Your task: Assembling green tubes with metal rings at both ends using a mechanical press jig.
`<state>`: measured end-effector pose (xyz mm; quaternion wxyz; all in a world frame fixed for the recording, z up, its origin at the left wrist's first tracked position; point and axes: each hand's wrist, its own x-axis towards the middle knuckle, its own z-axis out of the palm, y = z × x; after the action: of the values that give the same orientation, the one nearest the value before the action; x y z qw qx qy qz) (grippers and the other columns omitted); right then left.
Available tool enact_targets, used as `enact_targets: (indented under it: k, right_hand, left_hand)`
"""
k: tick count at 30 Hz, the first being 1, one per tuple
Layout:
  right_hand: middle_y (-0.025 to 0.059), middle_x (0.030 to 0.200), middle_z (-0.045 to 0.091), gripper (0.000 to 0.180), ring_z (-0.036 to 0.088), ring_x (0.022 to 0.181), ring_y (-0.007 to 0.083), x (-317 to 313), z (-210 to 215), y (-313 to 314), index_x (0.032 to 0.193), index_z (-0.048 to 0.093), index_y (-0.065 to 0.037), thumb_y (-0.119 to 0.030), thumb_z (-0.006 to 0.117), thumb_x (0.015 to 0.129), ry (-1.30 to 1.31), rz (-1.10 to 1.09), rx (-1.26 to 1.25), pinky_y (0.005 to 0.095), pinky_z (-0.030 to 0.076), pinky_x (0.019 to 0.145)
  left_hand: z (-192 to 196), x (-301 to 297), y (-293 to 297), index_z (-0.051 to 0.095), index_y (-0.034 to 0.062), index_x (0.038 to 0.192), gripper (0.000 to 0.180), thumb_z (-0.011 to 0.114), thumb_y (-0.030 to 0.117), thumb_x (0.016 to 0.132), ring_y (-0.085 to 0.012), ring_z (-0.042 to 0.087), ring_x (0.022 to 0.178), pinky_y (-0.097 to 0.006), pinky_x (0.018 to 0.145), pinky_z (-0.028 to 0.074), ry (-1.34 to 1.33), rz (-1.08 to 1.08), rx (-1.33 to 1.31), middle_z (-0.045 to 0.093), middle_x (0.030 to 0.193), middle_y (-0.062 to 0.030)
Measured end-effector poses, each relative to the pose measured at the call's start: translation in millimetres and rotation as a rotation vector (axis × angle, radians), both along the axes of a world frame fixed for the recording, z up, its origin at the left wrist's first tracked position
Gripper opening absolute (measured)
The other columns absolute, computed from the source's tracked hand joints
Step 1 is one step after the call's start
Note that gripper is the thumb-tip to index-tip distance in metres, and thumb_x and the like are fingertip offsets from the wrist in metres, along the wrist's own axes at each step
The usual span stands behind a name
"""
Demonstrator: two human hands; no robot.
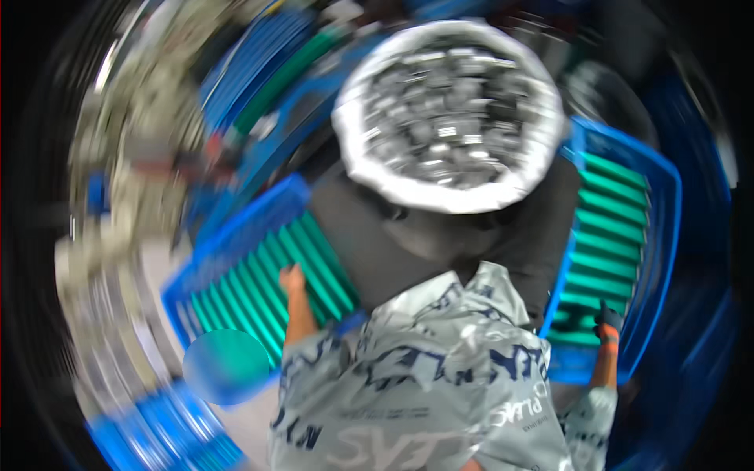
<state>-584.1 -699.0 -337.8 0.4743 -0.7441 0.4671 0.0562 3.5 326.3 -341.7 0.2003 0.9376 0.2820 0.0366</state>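
My left hand [293,279], bare, is over green ribbed pieces [243,294] standing in rows in a blue crate [236,228] at the left. Motion smears its fingers, so what they hold, if anything, does not show. At the right, my right hand [609,320] wears a dark glove with an orange cuff. It is at the near end of similar green rows [605,243] in a second blue crate [666,228]. Blur hides its fingers too. Between the crates and farther off, a round tub with a white plastic lining [353,129] holds many small shiny metal parts [444,118].
Printed grey plastic sheeting [424,392] covers my front and arms. A round green-and-blue object [226,367] lies by the left crate's near side. Blue stacked containers [165,428] are at the lower left. More blue and green bins [263,67] stand far left, blurred.
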Motion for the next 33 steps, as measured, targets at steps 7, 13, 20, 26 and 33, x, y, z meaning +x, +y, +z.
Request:
enact_targets:
  k: [7, 13, 20, 26, 33]
  right_hand:
    - [0.0171, 0.169, 0.067, 0.054, 0.066, 0.149, 0.0235, 469, 191, 137, 0.172, 0.057, 0.002, -0.014, 0.066, 0.122, -0.612, 0.225, -0.245, 0.0375, 0.051, 0.127]
    - [0.0252, 0.177, 0.056, 0.077, 0.055, 0.162, 0.0432, 662, 238, 400, 0.177, 0.052, -0.004, -0.016, 0.082, 0.108, -0.818, 1.114, -0.63, 0.0484, 0.045, 0.132]
    - [0.0228, 0.158, 0.073, 0.068, 0.048, 0.164, 0.0559, 683, 189, 484, 0.171, 0.06, -0.004, -0.024, 0.078, 0.109, -0.458, 1.298, -0.568, 0.0575, 0.044, 0.132]
    - [0.0251, 0.168, 0.066, 0.069, 0.049, 0.163, 0.054, 693, 194, 512, 0.174, 0.056, -0.004, -0.005, 0.072, 0.107, -0.414, 1.318, -0.833, 0.0571, 0.048, 0.128]
    - [0.0186, 0.161, 0.073, 0.057, 0.049, 0.167, 0.0471, 707, 176, 510, 0.159, 0.069, -0.004, -0.028, 0.081, 0.109, -0.073, 1.185, -0.836, 0.0571, 0.056, 0.125]
  left_hand:
    - [-33, -143, -42, 0.071, -0.0032, 0.151, 0.087, 0.088, 0.061, 0.095, -0.0543, 0.061, 0.148, -0.06, 0.125, 0.053, 0.315, 0.268, 0.139, 0.064, 0.159, -0.0341]
    - [3, -105, 18, 0.06, -0.0008, 0.162, 0.083, 0.086, 0.047, 0.099, -0.0505, 0.052, 0.157, -0.06, 0.13, 0.048, 0.084, 0.256, -0.067, 0.055, 0.17, -0.0294]
    - [145, -163, 284, 0.059, -0.0011, 0.159, 0.079, 0.088, 0.031, 0.093, -0.0508, 0.05, 0.159, -0.066, 0.131, 0.042, -0.182, 0.451, 0.647, 0.054, 0.17, -0.0325]
    - [218, -220, 376, 0.041, 0.0045, 0.178, 0.118, 0.092, 0.063, 0.089, -0.0477, 0.039, 0.17, -0.067, 0.139, 0.03, 0.188, 0.799, 0.513, 0.045, 0.181, -0.0265]
    - [250, -185, 373, 0.068, -0.0002, 0.156, 0.111, 0.083, 0.086, 0.087, -0.0469, 0.055, 0.151, -0.062, 0.127, 0.045, 0.315, 0.785, 0.481, 0.061, 0.159, -0.0272]
